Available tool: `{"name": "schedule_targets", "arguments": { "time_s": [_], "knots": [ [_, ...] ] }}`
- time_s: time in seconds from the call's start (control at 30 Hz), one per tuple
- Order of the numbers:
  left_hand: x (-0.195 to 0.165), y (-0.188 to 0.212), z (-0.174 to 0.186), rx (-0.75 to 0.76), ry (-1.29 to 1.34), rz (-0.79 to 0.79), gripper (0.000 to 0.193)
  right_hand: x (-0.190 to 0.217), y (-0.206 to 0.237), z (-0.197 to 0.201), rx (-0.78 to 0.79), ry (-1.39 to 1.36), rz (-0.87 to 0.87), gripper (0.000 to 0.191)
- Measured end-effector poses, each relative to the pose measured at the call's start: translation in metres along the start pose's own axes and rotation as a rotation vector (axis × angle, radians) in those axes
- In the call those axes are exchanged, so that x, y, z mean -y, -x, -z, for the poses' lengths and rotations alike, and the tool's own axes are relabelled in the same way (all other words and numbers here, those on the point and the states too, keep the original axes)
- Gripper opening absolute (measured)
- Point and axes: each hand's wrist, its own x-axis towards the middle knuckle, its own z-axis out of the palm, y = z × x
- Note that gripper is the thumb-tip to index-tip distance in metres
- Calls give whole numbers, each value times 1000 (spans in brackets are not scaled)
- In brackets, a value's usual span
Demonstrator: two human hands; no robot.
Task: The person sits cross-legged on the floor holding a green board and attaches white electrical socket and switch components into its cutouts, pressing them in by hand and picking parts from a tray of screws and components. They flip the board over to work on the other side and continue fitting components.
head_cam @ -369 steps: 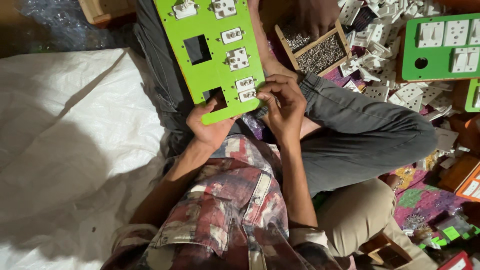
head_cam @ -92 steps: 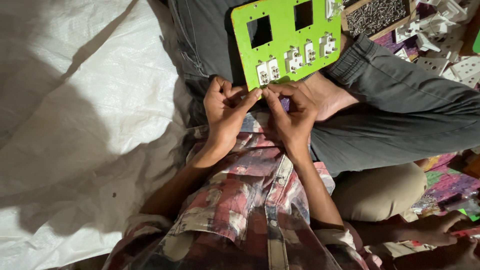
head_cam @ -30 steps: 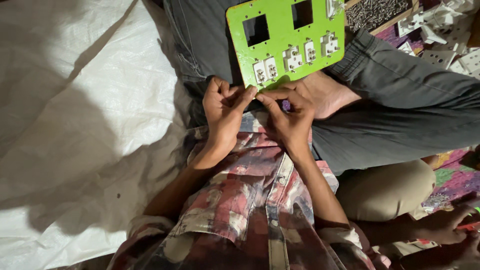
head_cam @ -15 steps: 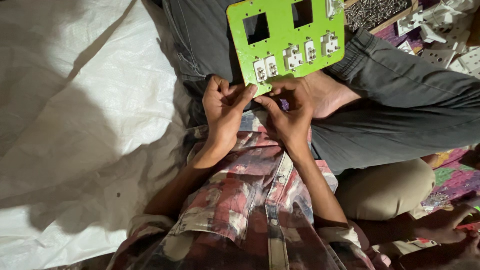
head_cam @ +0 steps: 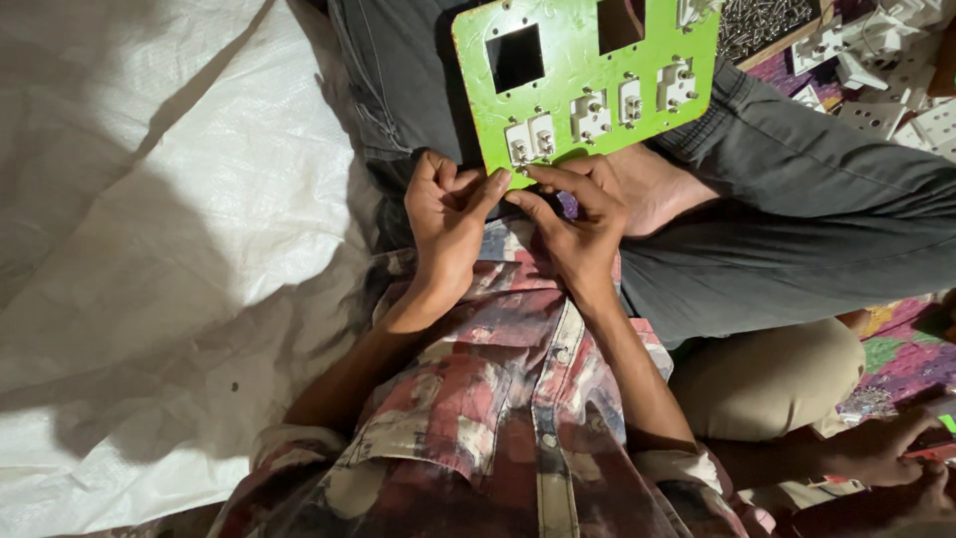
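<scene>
The green panel [head_cam: 588,85], set with white switch modules [head_cam: 531,137] and two square cut-outs, sits in the upper centre of the frame on a grey-trousered lap, its long axis running left to right and tilted up slightly toward the right. The left hand [head_cam: 448,224] and right hand [head_cam: 578,224] meet at its lower left edge, forearms rising from the bottom of the frame, fingers curled. Each grip is nearly closed, fingertips pinching the panel's edge just below the modules.

plaid shirt [head_cam: 498,418], red/cream/grey check w/ button placket down the middle, sleeves rolled to approx the elbows. forearms bare, both hands [head_cam: 448,214] bare, no gloves, rings or watch. dark grey trousers [head_cam: 797,229].
</scene>
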Motion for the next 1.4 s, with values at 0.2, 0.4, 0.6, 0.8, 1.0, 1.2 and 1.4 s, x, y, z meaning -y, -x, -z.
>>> {"name": "schedule_targets", "arguments": {
  "time_s": [0.2,0.4,0.6,0.8,1.0,1.2,1.4],
  "knots": [
    [2,-1,-1,25,-35,-47,47,18,-8,1,-22,29,-64,16],
    [5,0,-5,25,-70,-56,49,30,-5,3,-53,387,130,14],
    [7,1,-6,31,-115,-62,48,29,1,0,-92,567,271,21],
    [9,3,-7,35,-159,-75,47,35,4,3,-77,596,311,23],
    [10,4,-6,49,-175,-95,46,44,-1,4,-76,454,264,22],
    [8,6,-11,39,-188,-93,46,45,-7,14,-46,327,251,25],
    [6,4,-15,40,-172,-87,47,45,-7,20,-46,257,202,25]
  ]
}}
